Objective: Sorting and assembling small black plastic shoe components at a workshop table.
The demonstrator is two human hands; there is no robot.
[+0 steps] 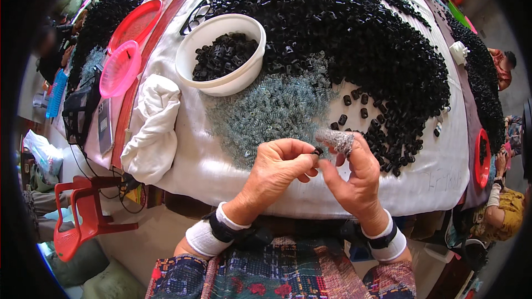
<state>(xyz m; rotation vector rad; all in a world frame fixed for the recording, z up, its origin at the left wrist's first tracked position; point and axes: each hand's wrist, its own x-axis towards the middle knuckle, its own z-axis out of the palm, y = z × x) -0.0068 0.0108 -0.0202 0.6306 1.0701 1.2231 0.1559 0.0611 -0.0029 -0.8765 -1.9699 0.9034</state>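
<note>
Over the near edge of the table, my left hand point(275, 170) pinches a small black plastic cord-lock part point(317, 151) between thumb and fingertips. Close on its right, my right hand point(357, 181) has thumb and index finger apart, the thumb tip beside that part. A grey knitted finger cover point(339, 142) wraps the right index finger. Anything tiny between the right fingertips is too small to make out. Just beyond both hands lies a heap of small metal springs point(271, 108). Behind and to the right spreads a large pile of black cord-lock parts point(366, 39).
A white bowl point(235, 84) holding black parts stands left of the pile. Further left are a crumpled white cloth point(149, 127), a phone point(105, 124), a pink basket point(119, 72) and a red tray point(133, 25). A red chair point(83, 216) stands at lower left. Other people sit around the edges.
</note>
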